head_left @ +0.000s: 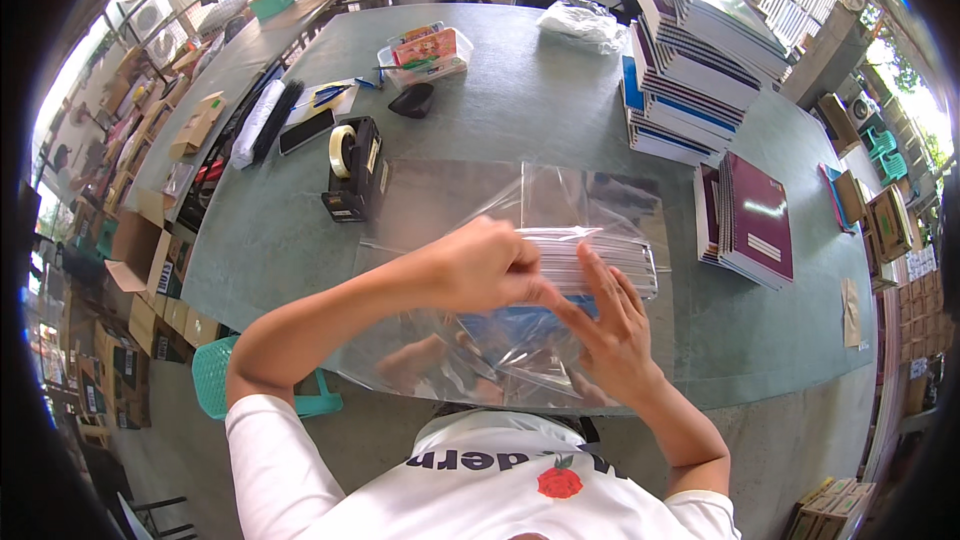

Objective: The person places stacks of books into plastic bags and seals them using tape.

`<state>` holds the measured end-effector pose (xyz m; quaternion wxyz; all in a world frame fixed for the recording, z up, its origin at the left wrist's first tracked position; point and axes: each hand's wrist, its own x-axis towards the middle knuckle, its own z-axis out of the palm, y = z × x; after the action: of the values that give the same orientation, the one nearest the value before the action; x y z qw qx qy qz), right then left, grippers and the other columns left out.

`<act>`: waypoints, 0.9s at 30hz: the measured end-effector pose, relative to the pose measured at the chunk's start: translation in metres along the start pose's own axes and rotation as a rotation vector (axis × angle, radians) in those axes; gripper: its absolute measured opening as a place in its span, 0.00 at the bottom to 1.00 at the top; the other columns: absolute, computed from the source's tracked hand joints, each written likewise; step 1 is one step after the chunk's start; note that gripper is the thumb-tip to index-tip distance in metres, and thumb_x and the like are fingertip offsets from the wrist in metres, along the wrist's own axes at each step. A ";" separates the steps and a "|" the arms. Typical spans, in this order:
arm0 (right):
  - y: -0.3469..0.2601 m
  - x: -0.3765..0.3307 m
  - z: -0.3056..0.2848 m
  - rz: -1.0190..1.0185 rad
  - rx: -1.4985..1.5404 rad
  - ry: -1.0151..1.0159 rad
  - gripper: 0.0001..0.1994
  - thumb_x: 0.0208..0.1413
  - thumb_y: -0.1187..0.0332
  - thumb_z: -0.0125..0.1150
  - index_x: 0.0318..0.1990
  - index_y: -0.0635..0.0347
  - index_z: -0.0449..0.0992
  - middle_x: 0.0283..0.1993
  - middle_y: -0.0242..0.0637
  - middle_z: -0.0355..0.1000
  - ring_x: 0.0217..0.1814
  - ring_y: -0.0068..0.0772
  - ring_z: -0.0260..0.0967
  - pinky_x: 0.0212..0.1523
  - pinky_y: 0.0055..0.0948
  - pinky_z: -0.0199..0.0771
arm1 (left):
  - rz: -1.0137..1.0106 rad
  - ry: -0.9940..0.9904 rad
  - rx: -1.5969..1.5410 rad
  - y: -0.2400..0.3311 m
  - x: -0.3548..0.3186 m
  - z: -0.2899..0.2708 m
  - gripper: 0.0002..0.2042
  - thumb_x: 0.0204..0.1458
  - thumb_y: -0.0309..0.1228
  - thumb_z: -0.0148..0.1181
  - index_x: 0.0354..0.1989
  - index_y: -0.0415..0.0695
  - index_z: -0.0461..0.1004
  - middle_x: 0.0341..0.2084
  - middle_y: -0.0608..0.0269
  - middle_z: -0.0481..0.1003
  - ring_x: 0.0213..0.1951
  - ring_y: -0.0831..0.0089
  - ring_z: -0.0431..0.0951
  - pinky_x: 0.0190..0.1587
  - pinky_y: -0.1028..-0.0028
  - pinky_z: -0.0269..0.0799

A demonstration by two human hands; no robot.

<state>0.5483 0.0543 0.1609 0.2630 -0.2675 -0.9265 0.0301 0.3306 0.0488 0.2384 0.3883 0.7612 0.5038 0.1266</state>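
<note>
A stack of notebooks wrapped in clear plastic film lies on the grey-green table in front of me. My left hand presses and pinches the film at the stack's near left edge. My right hand lies with fingers spread against the near side of the stack, holding the film flat. A blue cover shows through the plastic below my hands. The loose clear sheet spreads out toward the left.
A black tape dispenser stands to the left. Tall piles of notebooks and a maroon-covered pile sit at right. A clear box, a phone and a plastic bag lie farther back. A teal stool stands below left.
</note>
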 end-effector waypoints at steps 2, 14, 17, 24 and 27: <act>-0.004 0.001 -0.002 -0.010 0.015 0.005 0.27 0.43 0.77 0.52 0.54 0.39 0.70 0.65 0.51 0.51 0.64 0.46 0.55 0.60 0.41 0.56 | -0.114 0.199 0.057 -0.001 0.020 0.012 0.18 0.45 0.43 0.63 0.20 0.37 0.74 0.14 0.53 0.71 0.19 0.66 0.73 0.25 0.73 0.67; 0.084 0.036 -0.054 0.145 0.908 -0.004 0.34 0.46 0.58 0.66 0.58 0.64 0.60 0.54 0.52 0.66 0.54 0.43 0.66 0.52 0.39 0.67 | -0.234 0.722 -0.024 -0.047 -0.027 0.018 0.16 0.38 0.37 0.70 0.28 0.37 0.76 0.21 0.61 0.76 0.28 0.75 0.76 0.36 0.79 0.69; 0.085 0.077 -0.039 0.301 0.599 -0.466 0.24 0.48 0.62 0.63 0.50 0.66 0.68 0.43 0.46 0.74 0.42 0.34 0.73 0.44 0.33 0.72 | -0.144 0.721 -0.177 -0.015 0.003 0.021 0.14 0.42 0.29 0.66 0.37 0.36 0.75 0.26 0.63 0.77 0.29 0.78 0.75 0.37 0.80 0.69; 0.117 0.006 -0.091 -0.075 0.425 0.194 0.20 0.44 0.59 0.65 0.45 0.57 0.72 0.42 0.37 0.71 0.45 0.35 0.68 0.45 0.34 0.68 | 0.137 1.042 0.348 -0.038 -0.102 0.054 0.22 0.40 0.33 0.67 0.46 0.49 0.71 0.40 0.57 0.70 0.42 0.65 0.71 0.45 0.66 0.66; 0.095 -0.028 -0.040 -0.377 -0.199 0.066 0.31 0.30 0.57 0.73 0.48 0.50 0.71 0.54 0.32 0.62 0.57 0.37 0.56 0.53 0.39 0.58 | -0.017 1.094 0.719 -0.079 -0.087 0.115 0.35 0.34 0.39 0.70 0.55 0.54 0.63 0.56 0.55 0.57 0.54 0.56 0.60 0.53 0.56 0.57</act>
<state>0.6342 0.1180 0.1630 0.2666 -0.1151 -0.9493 -0.1203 0.3050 -0.0647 0.1223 -0.2018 0.6652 0.6456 0.3160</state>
